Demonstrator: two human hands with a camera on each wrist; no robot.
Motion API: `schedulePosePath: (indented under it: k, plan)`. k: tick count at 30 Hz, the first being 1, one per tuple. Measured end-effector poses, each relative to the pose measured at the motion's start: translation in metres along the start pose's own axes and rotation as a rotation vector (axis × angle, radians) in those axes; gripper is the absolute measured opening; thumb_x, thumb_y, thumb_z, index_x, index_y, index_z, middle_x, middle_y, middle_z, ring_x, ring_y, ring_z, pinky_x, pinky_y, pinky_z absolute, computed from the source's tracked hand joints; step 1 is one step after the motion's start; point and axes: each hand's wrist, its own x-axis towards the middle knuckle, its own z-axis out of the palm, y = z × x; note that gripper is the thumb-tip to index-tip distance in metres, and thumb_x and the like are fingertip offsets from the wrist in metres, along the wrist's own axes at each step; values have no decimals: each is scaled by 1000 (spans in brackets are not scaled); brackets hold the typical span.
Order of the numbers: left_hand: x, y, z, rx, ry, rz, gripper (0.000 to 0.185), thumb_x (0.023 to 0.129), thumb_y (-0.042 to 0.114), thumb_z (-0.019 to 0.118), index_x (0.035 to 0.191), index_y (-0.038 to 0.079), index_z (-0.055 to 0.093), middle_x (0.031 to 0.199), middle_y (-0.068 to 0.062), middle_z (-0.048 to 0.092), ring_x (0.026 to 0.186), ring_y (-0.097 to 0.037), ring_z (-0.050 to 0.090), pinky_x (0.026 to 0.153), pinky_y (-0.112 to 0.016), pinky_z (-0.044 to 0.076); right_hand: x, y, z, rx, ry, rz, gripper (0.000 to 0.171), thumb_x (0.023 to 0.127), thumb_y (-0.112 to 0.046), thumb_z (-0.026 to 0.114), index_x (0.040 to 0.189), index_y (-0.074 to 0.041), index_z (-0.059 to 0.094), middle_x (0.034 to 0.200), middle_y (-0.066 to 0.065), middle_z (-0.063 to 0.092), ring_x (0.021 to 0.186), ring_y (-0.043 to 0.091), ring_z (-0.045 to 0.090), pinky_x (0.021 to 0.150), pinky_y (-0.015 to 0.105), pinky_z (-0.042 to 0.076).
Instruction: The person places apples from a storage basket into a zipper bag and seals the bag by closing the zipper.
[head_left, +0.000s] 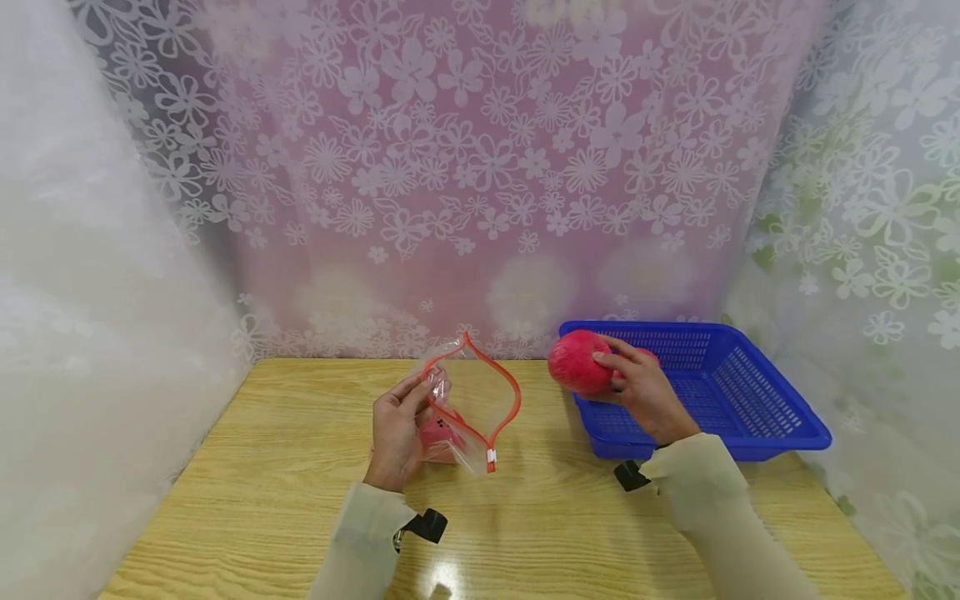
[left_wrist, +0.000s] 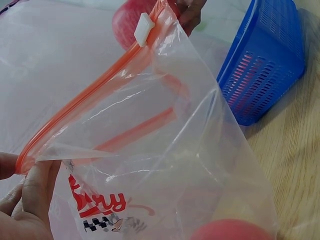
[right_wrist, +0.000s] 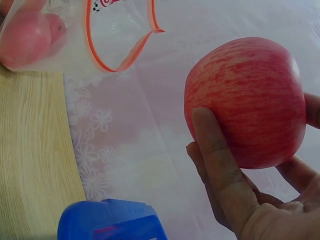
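Three red apples in all: one apple (head_left: pixel 576 362) is held above the left rim of the one blue basket (head_left: pixel 780 417), and two more apples (right_wrist: pixel 30 35) sit inside the one clear zip bag (head_left: pixel 468 408), left of the basket. Two hands show.

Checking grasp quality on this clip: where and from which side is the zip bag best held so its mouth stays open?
Pinch the zip bag at its orange zipper rim from the left, as the left hand does. The rim is its stiffest part and bows open upward; the slider end and the right side toward the apple stay free.
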Motion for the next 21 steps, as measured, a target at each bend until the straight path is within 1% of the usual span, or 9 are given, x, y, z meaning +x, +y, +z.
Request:
schedulePosePath:
  k: [5,12,18,21]
  plan:
    - [-1,1,0,8,2,-3,33,95,2,58,125,-13,55,99,-6,70,82,-11,71,73,-23,56,2,2,8,-17,-5,15,55,100,-19,54,148,-6,32,151,25,23,90,17,69,80,37,57]
    - [0,-1,2,40,4,8,36,95,5,60,123,-16,55,88,-1,70,72,-6,66,61,-16,54,5,7,16,-53,-17,29,60,99,-19,56,149,-2,28,150,25,26,93,18,68,81,38,57]
    - [1,-2,3,35,23,13,33,94,4,60,121,-16,56,85,0,68,68,-5,65,58,-15,53,9,12,25,-96,-24,35,62,97,-20,59,149,-2,30,147,25,32,96,19,66,81,40,57]
    - [2,-2,2,38,32,11,32,94,3,60,121,-15,57,86,0,68,68,-5,64,58,-15,53,12,14,31,-114,-45,37,61,97,-18,59,149,-2,32,144,26,36,98,19,65,81,42,56]
